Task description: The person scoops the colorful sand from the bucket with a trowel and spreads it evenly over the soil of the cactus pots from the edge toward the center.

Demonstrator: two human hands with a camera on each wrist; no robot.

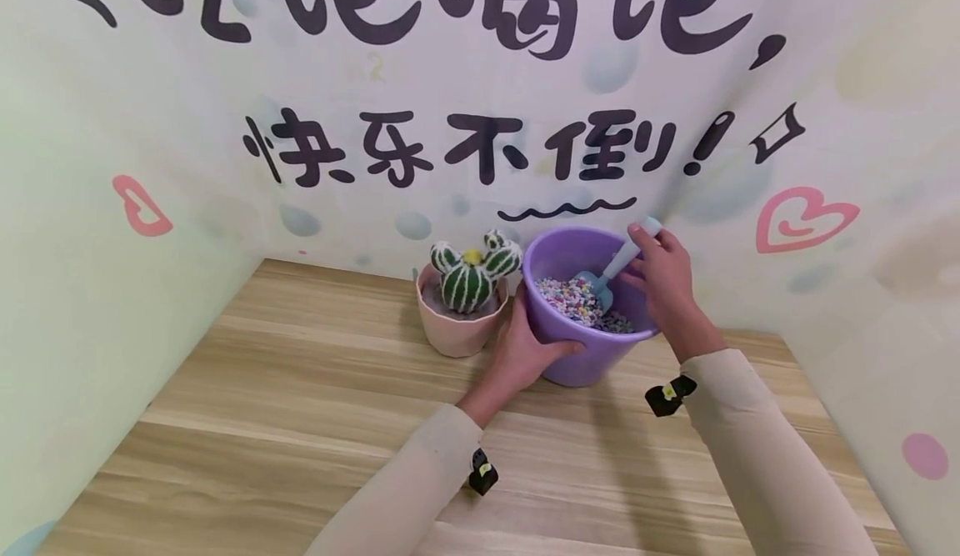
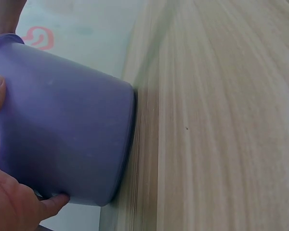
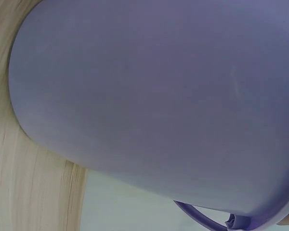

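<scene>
A purple bucket stands on the wooden table by the back wall. My left hand grips its near left side, thumb across the front; the left wrist view shows the fingers spread round the bucket wall. Inside lie many small multicoloured pebbles. With my right hand, over the bucket's right rim, I hold a light blue toy shovel by its handle. The shovel's blade rests in the pebbles, handle slanting up to the right. The right wrist view is mostly bucket wall, with the right hand out of sight.
Just left of the bucket, a green knitted-looking cactus sits in a pink pot, close to my left hand. A white printed wall cloth rises behind, with side walls left and right. The wooden table extends toward me.
</scene>
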